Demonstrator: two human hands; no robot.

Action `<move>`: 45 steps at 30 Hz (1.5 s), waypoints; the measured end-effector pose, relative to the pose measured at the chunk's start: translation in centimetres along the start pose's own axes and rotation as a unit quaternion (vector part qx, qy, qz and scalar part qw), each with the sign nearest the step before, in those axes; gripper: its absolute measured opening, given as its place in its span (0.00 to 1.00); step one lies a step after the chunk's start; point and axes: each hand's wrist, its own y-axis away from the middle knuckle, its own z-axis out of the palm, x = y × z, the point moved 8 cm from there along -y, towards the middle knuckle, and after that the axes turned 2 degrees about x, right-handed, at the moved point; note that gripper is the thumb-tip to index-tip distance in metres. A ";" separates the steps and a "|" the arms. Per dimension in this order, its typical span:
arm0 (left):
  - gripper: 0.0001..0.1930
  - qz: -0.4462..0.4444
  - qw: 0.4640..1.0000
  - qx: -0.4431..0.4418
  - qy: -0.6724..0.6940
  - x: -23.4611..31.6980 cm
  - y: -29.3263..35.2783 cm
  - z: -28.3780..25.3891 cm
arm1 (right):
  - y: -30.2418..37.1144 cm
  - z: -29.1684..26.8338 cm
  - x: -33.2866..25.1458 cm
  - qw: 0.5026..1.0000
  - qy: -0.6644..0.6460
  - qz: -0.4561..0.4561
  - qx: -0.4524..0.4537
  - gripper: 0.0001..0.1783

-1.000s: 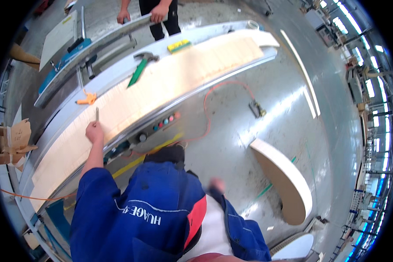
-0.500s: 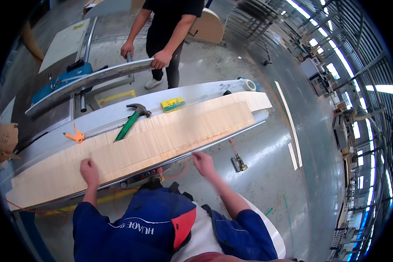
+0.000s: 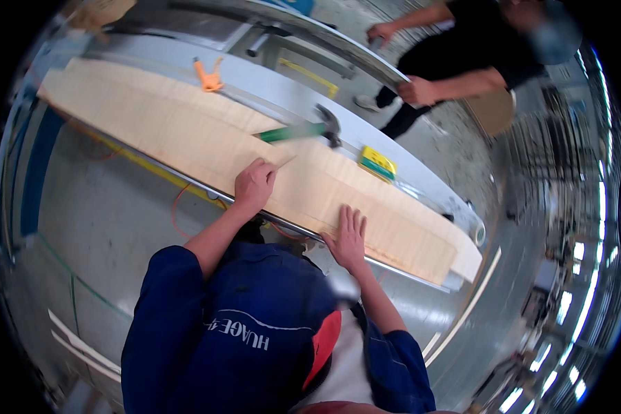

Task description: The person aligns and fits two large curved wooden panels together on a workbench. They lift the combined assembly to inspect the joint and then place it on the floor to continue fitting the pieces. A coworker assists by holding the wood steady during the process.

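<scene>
At nine o'clock, near the rim, a blue upright panel [image 3: 41, 172]. Slanting from ten o'clock, through the middle, to between three and four, a long pale wooden board [image 3: 307, 196] on a whitish bench [image 3: 276, 86], apparently a narrower sheet over a wider one. Low at eight o'clock, pale strips [image 3: 83, 352] on the floor. At eleven, just beyond the board's far edge, a small orange tool [image 3: 210, 79].

Near the centre, toward ten, the left hand [image 3: 254, 185]: fingers curled into a fist over the board, closed on a slim tool [image 3: 286, 163] aimed at two o'clock; cannot tell its kind. At twelve, a green-handled hammer [image 3: 309, 130], handle across the board's far edge, head toward one. Between four and five, the right hand [image 3: 350, 238]: open, fingers extended on the board's near side, gripping nothing visible.

At two o'clock, beside the far edge, a yellow-and-green box [image 3: 378, 163]. Between one and two, a co-worker's hand [image 3: 421, 91] at the end of a grey rail [image 3: 366, 52]. At three, near the board's right end, a tape roll [image 3: 479, 234].
</scene>
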 end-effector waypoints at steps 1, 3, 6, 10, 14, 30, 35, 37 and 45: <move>0.05 -0.030 0.999 0.029 -0.015 -1.3 -0.9 -1.2 | 0.2 -0.1 0.1 1.000 0.010 -0.003 -0.003 0.49; 0.06 -0.084 0.993 0.075 -0.046 -4.5 -2.2 -3.8 | 0.0 0.0 -0.2 1.000 0.025 -0.003 -0.013 0.50; 0.08 -0.159 0.979 0.127 -0.017 -11.1 -4.8 -8.7 | 0.0 0.2 -0.2 0.998 0.045 0.005 -0.036 0.50; 0.09 -0.213 0.943 0.213 -0.140 -23.2 -8.1 -17.2 | 0.0 -0.1 -0.1 0.997 0.056 0.005 -0.047 0.50; 0.10 -0.210 0.924 0.237 -0.214 -25.5 -10.4 -20.9 | -0.4 -0.3 -0.1 0.996 0.059 0.017 -0.059 0.50; 0.05 -0.112 0.989 0.072 0.068 -9.6 -6.9 -6.2 | -0.2 0.4 -0.6 0.994 0.082 0.027 -0.064 0.50; 0.09 -0.172 0.960 0.181 -0.126 -23.6 -12.3 -18.9 | -0.8 0.1 -0.7 0.995 0.083 0.008 -0.046 0.50; 0.10 -0.180 0.935 0.198 -0.232 -28.1 -13.6 -22.3 | -0.1 0.2 -0.7 0.995 0.081 0.008 -0.058 0.50; 0.09 -0.146 0.962 0.160 -0.165 -22.3 -12.3 -17.3 | -0.7 -0.2 -0.9 0.994 0.084 0.021 -0.063 0.50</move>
